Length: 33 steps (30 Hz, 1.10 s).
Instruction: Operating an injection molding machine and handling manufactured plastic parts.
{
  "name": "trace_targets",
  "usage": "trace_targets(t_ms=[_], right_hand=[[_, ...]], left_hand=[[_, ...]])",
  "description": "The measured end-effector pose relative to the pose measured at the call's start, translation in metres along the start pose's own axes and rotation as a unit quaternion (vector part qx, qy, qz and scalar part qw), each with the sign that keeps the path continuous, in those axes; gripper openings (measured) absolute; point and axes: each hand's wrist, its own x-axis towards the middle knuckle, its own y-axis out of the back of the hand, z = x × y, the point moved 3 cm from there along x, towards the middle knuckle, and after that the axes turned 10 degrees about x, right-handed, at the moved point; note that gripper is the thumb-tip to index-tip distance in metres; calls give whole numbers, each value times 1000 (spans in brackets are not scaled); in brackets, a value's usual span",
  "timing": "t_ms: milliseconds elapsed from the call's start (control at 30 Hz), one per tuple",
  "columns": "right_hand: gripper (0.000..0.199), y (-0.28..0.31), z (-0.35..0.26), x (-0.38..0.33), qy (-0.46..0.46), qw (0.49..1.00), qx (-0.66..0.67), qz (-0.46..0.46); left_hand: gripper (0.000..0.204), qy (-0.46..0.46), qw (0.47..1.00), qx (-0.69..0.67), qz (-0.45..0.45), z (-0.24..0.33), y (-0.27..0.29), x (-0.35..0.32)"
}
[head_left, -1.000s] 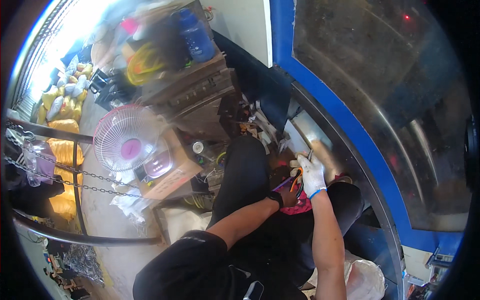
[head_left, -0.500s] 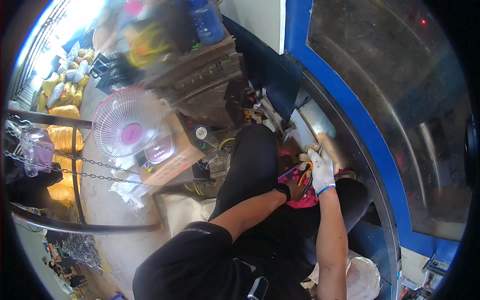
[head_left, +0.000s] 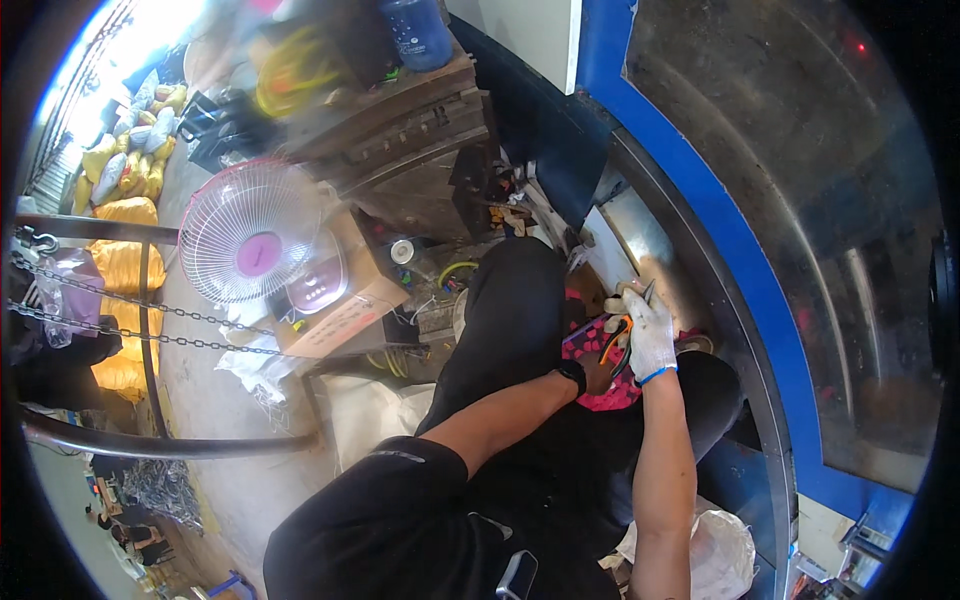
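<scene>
My left hand (head_left: 598,376), bare and with a dark watch at its wrist, is closed on the orange-and-black handles of what look like pliers (head_left: 613,342). In a white glove with a blue cuff, my right hand (head_left: 652,330) is closed just beyond the handles. A small pointed metal piece shows by its fingers; what exactly it grips cannot be made out. Beneath both hands, a pink cloth with a dark pattern (head_left: 610,398) lies over my lap, between my black-trousered knees.
A curved metal machine with a blue frame (head_left: 740,230) stands close on the right. To the left are a white-and-pink fan (head_left: 250,235), a cardboard box (head_left: 365,305), a metal rail (head_left: 180,452) and a chain. A blue jug (head_left: 416,35) sits on the wooden bench.
The whole view has shifted slightly. Both hands stay together over the pink cloth, with the orange-handled tool still in my left hand; the gloved fingers have turned a little.
</scene>
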Motion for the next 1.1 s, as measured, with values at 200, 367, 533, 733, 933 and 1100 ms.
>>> trace_targets(t_ms=[200,367,533,733,933,1100], right_hand=[[25,0,-2,-2,4,1000,12,-8],[20,24,-2,-4,6,999,-11,32],[25,18,-4,-4,5,1000,-27,15],[27,15,-7,-5,4,999,-36,15],[27,27,-3,-2,5,999,-40,24],[25,21,-5,-3,6,1000,-23,12]], left_hand=[[73,-12,996,-24,-89,3,9,-4],[65,-17,995,-61,-79,33,22,-5],[54,-101,992,-36,70,26,28,-8],[63,-68,993,-36,93,25,25,-13],[71,-41,973,-227,32,42,59,-19],[66,-61,997,-38,5,32,62,-28]])
